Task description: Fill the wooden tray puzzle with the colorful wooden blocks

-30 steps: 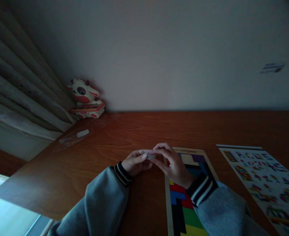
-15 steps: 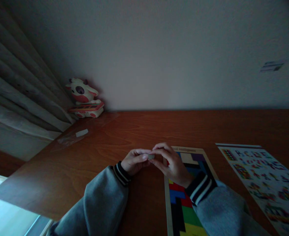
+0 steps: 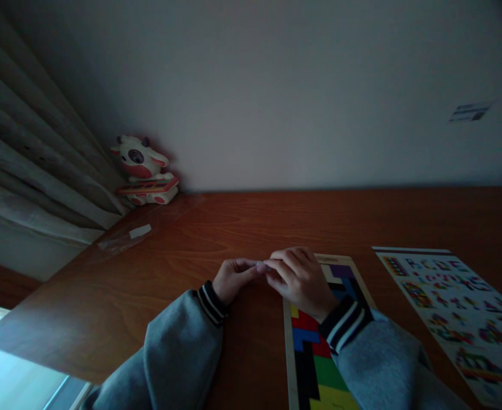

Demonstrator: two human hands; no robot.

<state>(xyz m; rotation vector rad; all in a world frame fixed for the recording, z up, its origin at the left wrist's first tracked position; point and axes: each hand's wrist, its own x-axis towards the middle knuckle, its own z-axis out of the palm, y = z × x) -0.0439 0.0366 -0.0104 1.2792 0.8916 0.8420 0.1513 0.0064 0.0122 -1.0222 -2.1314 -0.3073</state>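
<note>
My left hand (image 3: 233, 279) is closed in a pinch, its thumb and fingertips meeting those of my right hand (image 3: 300, 282). Between the fingertips is a small pale piece (image 3: 263, 265), almost wholly hidden; its exact kind does not show. The fingers of my right hand are bent and pressed together around the same spot. Both hands are above the table, the right one over the left edge of a wooden block puzzle board (image 3: 290, 353) filled with red, blue, black, green, yellow, purple and white shapes. My right hand and sleeve cover part of it.
On the right of the brown table (image 3: 251, 222) lies a printed pattern sheet (image 3: 447, 307). A cow-shaped toy keyboard (image 3: 148, 171) stands at the back left by the curtain (image 3: 32, 148). In front of it lies a clear plastic bag (image 3: 120, 242) with a white label.
My right hand's fingers have curled in closer over the pale piece, which shows less now. My left hand has barely moved. The view has shifted slightly.
</note>
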